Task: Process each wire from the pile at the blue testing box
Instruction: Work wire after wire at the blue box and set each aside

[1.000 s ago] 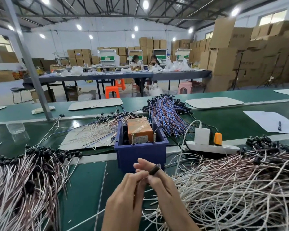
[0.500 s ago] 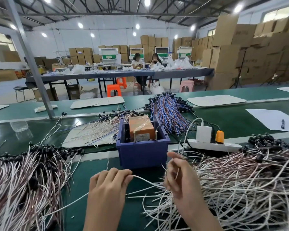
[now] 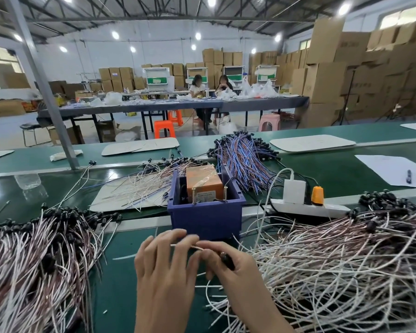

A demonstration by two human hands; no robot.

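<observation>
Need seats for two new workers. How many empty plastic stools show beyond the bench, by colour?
Orange stools: 2
Pink stool: 1
Total: 3

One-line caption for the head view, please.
Left hand and right hand pinch one wire before the blue testing box, between left pile and right pile.

Left hand [image 3: 163,267] and right hand [image 3: 234,270] hold a wire [image 3: 183,245] before the blue box [image 3: 205,219].
</observation>
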